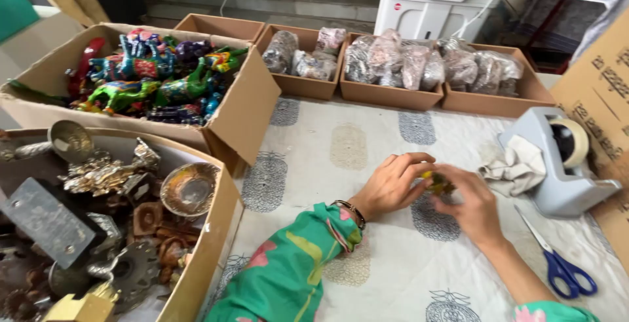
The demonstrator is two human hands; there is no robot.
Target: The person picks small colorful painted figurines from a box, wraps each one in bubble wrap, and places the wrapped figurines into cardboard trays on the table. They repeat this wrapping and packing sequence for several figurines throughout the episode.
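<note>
Both my hands meet over the patterned tablecloth (341,158) at the middle of the table. My left hand (393,184) and my right hand (468,207) together pinch a small yellow and dark painted figurine (439,182), mostly hidden by the fingers. A bracelet sits on my left wrist, which wears a green flowered sleeve.
A cardboard box of colourful painted animal figures (157,73) stands at the left, a box of metal trinkets (111,217) in front of it. Three trays of plastic-wrapped items (393,63) line the back. A grey tape dispenser (563,165), a cloth (514,165) and blue scissors (563,263) lie at right.
</note>
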